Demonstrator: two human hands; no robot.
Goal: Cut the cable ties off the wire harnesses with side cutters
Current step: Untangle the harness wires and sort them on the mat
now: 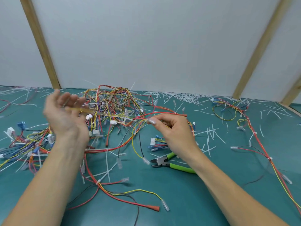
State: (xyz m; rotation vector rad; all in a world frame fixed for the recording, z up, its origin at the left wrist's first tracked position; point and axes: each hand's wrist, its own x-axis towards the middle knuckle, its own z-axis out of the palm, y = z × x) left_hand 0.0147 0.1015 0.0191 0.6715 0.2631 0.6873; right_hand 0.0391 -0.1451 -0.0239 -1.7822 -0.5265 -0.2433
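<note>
Two bare forearms in view, no sleeves, no gloves. No watch, ring or band seen on either wrist. Left hand (65,115) motion-blurred, fingers hard to make out. Right hand (174,129) sharper; nails longish, pale glossy polish visible on the thumbnail
</note>
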